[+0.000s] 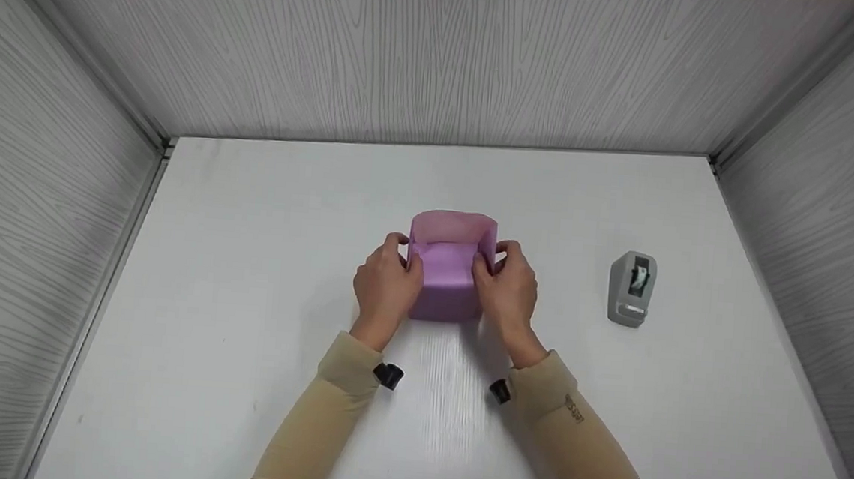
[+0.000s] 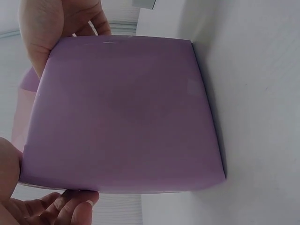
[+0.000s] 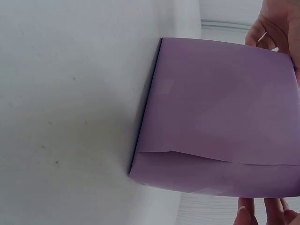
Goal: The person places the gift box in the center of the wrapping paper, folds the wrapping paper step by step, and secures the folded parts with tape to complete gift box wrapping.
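A purple paper bag-like package (image 1: 445, 301) stands upright on the white table, its top end open and a pinker inner face (image 1: 454, 228) showing at the back. My left hand (image 1: 388, 280) grips its left side, thumb at the front upper edge and fingers along the outside. On the opposite side my right hand (image 1: 510, 289) pinches the paper the same way. The right wrist view shows an overlapping paper seam (image 3: 201, 157) across the package's front. A small, faint square patch (image 2: 193, 87) sits low on the front. What lies inside the package cannot be seen.
A grey tape dispenser (image 1: 630, 290) with a roll of tape stands on the table (image 1: 260, 258) to the right of my hands. Wood-grain panels (image 1: 439, 60) enclose the table at the back and both sides.
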### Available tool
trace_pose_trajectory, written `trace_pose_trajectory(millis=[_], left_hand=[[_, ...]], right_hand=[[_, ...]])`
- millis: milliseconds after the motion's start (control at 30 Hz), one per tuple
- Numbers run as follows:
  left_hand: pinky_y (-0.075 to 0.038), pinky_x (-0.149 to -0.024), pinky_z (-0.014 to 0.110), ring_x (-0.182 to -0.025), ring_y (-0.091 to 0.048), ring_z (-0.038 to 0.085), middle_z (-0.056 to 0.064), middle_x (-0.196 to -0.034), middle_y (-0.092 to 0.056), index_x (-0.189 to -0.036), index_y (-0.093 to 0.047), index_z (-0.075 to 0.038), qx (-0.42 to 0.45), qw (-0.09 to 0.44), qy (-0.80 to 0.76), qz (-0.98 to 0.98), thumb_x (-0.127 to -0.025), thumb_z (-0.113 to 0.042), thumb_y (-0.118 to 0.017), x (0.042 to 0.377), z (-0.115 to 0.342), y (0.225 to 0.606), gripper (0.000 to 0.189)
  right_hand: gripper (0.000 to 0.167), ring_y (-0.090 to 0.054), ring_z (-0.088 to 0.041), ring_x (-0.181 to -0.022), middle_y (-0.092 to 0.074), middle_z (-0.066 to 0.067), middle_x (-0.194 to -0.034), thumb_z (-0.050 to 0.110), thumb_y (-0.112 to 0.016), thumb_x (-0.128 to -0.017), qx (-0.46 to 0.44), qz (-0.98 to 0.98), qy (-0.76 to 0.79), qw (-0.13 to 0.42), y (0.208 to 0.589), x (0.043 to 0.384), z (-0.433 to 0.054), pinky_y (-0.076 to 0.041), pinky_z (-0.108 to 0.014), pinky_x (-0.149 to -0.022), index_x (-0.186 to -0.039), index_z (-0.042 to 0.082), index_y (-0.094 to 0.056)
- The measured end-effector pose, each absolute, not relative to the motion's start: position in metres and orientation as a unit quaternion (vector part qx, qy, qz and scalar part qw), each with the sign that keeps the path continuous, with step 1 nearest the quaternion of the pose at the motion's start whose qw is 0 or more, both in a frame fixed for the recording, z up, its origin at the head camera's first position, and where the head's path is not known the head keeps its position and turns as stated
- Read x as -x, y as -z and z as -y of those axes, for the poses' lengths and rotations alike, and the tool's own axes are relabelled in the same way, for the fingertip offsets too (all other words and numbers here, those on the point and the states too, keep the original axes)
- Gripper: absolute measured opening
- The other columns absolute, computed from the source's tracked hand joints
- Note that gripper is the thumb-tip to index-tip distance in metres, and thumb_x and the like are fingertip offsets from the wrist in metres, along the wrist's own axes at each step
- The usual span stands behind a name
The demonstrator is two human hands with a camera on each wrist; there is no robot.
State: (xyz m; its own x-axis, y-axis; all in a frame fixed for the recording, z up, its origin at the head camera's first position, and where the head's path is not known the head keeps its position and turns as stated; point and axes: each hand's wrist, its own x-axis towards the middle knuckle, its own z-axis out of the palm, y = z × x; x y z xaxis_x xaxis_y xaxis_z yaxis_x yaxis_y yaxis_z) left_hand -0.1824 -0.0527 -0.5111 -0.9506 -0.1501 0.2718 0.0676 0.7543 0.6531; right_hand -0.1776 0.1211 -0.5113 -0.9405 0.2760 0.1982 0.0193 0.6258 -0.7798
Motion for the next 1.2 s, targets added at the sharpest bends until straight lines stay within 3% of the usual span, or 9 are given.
trace_pose_trajectory(millis=[733,1067,1200], left_hand=[[-0.039,-0.042,0.036,-0.046,-0.048,0.016,0.001,-0.060,-0.059,-0.102,-0.068,-0.005,-0.008,0.174,0.327,0.929,-0.093,-0.024,-0.058,0.186,0.055,0.510,0.022],[-0.050,-0.054,0.040,-0.064,-0.062,0.020,0.006,-0.081,-0.065,-0.113,-0.065,-0.001,0.025,0.162,0.375,0.912,-0.092,-0.022,-0.063,0.166,0.057,0.509,0.029],[-0.053,-0.061,0.040,-0.074,-0.066,0.021,0.009,-0.091,-0.067,-0.123,-0.057,-0.001,0.034,0.155,0.384,0.910,-0.093,-0.021,-0.063,0.156,0.057,0.511,0.037]], right_hand=[[0.026,-0.052,-0.018,-0.057,-0.056,-0.003,-0.069,0.025,-0.068,-0.088,0.071,0.883,-0.439,0.150,0.511,0.175,-0.123,-0.041,-0.035,-0.052,-0.104,0.006,-0.061],[0.026,-0.051,-0.018,-0.058,-0.055,-0.003,-0.068,0.026,-0.069,-0.088,0.075,0.881,-0.442,0.150,0.511,0.175,-0.122,-0.040,-0.034,-0.052,-0.104,0.006,-0.061],[0.026,-0.051,-0.018,-0.058,-0.055,-0.003,-0.069,0.026,-0.068,-0.088,0.077,0.882,-0.441,0.150,0.512,0.175,-0.123,-0.040,-0.035,-0.052,-0.104,0.006,-0.061]])
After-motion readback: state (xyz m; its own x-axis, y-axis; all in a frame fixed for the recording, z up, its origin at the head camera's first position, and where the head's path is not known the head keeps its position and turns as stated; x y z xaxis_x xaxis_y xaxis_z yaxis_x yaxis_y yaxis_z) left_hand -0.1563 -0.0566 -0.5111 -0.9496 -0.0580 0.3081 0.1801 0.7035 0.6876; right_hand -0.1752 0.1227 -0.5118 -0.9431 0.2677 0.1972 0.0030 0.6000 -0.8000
